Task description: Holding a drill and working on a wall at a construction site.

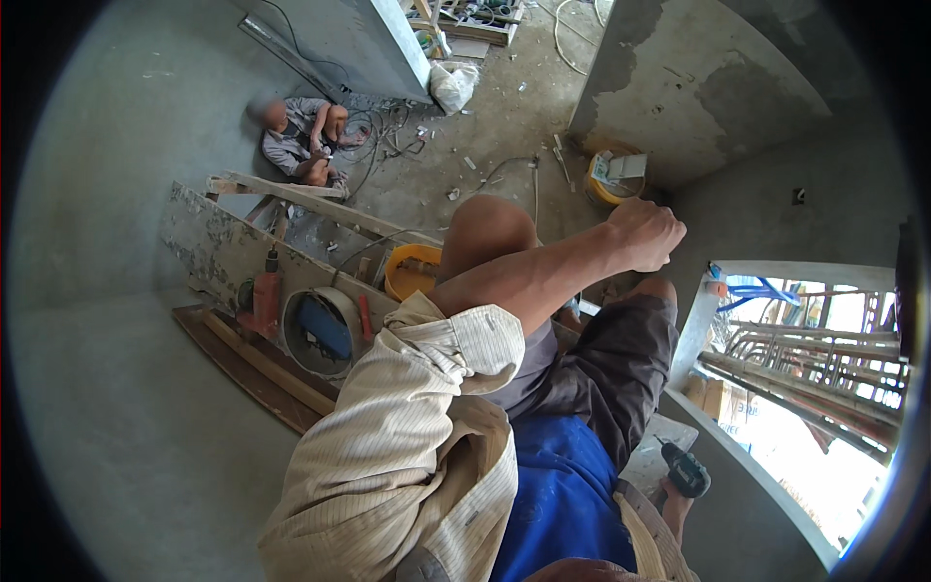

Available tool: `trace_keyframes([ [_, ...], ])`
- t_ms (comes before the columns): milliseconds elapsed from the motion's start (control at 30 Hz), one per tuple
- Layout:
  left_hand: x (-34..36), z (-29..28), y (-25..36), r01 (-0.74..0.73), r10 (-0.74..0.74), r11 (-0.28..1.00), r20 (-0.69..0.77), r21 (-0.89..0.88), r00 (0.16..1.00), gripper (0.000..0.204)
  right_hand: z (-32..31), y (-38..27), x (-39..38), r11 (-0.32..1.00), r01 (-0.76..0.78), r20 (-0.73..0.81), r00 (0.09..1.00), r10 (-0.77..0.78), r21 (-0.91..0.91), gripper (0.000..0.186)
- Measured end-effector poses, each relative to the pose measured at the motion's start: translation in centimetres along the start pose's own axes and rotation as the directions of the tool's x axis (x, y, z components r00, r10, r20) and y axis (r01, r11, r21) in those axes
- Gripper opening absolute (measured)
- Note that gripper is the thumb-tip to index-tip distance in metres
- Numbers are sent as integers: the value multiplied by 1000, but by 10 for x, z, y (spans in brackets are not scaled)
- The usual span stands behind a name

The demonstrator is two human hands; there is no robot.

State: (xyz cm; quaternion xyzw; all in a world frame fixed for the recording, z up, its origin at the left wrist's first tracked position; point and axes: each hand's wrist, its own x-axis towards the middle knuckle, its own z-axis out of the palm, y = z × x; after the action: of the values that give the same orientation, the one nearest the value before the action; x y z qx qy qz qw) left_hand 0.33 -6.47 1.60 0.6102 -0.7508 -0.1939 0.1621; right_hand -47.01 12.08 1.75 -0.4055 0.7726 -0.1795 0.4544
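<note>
My left hand is closed, fingers curled, at the end of the bare forearm that crosses over my knees in a rolled striped sleeve; what it holds, if anything, is hidden. At the lower right, my right hand grips a dark cordless drill, its bit pointing up-left beside a pale board. To my left, a plank bears a red power tool, a round bucket with something blue inside, and a yellow bucket.
Another person sits on the floor at upper left, near cables and a white sack. Debris litters the concrete floor. A yellow bucket stands by the right wall. A window opening shows pipes. Boards lie at left.
</note>
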Motion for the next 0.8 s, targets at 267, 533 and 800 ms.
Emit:
trace_keyframes([
  [267, 1, 4, 0, 4, -4, 1000, 20, -2, 1000, 31, 3, 5, -2, 1000, -7, 9, 1000, 7, 10, 21],
  [533, 1, 8, 2, 17, -19, 1000, 80, 21, 997, 35, 20, -30, -29, 932, 203, 52, 979, -196, -302, 31],
  [800, -1, 15, 2, 10, -12, 1000, 96, 25, 995, 35, 24, -39, -42, 822, 329, 115, 943, -312, -465, 42],
])
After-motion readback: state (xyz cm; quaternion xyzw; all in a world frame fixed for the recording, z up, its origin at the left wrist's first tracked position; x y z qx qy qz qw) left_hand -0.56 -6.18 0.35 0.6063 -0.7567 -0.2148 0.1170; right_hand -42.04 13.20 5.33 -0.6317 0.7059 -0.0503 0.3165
